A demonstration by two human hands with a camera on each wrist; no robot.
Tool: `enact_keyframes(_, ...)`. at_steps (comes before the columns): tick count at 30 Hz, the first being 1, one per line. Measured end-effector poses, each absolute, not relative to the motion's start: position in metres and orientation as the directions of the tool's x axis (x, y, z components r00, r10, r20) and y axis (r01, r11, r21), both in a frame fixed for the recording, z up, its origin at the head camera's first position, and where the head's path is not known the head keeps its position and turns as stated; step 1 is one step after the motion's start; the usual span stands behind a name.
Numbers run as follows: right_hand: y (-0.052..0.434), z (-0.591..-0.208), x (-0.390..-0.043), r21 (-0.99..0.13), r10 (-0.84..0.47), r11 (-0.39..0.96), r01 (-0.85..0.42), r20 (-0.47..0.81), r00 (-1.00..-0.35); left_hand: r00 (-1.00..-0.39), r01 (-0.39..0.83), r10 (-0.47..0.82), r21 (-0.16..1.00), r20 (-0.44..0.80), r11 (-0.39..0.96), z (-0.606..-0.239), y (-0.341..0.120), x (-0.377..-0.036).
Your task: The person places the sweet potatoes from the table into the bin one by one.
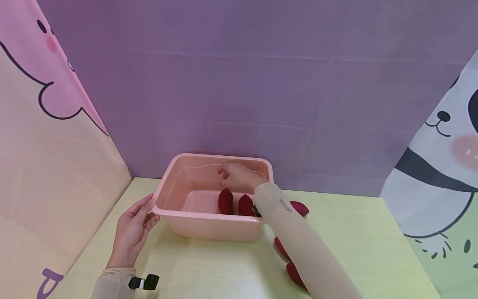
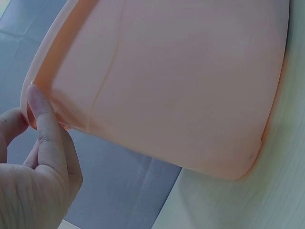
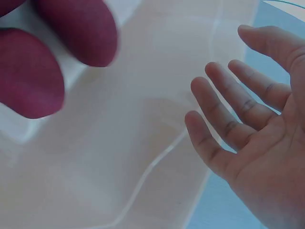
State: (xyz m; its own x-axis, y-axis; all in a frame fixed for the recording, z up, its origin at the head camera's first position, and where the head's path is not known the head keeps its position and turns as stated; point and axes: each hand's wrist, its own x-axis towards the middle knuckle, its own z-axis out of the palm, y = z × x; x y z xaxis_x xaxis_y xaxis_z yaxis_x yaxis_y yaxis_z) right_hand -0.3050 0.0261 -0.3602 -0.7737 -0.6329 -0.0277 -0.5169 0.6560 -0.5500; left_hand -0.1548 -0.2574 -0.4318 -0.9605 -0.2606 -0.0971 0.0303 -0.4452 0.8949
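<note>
A pink plastic tub [image 1: 209, 215] stands on the table. My left hand [image 1: 132, 228] pinches its near left corner by the rim, thumb on top and fingers beneath, as the left wrist view confirms. Over the inside of the tub hovers my right hand [image 1: 240, 175], fingers spread and loosely bent, holding nothing. Below it lie dark red, oblong objects like sweet potatoes, one [image 1: 225, 202] beside another [image 1: 245, 205]; the right wrist view also catches part of a third at its corner. The right forearm partly hides more red ones [image 1: 300, 208] on the table.
Two further red oblong objects [image 1: 296, 275] lie right of the tub, under the right forearm. A purple cloth wall [image 1: 239, 91] rises behind the tub. Printed cloth panels stand at the left and right [image 1: 433, 207] of the pale wooden table [image 1: 358, 232].
</note>
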Motion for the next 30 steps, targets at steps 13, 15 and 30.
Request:
enact_keyframes(13, 0.039, -0.293, -0.283, -0.521, -0.702, 0.565, -0.639, 0.104, -0.705, -0.962, 0.03, -0.257, 0.895, -0.096, -0.445, -0.432, -0.26, -0.157)
enact_keyframes(15, 0.045, -0.286, -0.277, -0.512, -0.712, 0.549, -0.661, 0.127, -0.69, -0.96, 0.026, -0.259, 0.896, -0.101, -0.444, -0.431, -0.26, -0.157)
enact_keyframes(30, 0.142, -0.31, -0.225, -0.591, -0.626, 0.493, -0.639, 0.269, -0.732, -0.962, 0.034, -0.255, 0.886, -0.096, -0.463, -0.432, -0.262, -0.155)
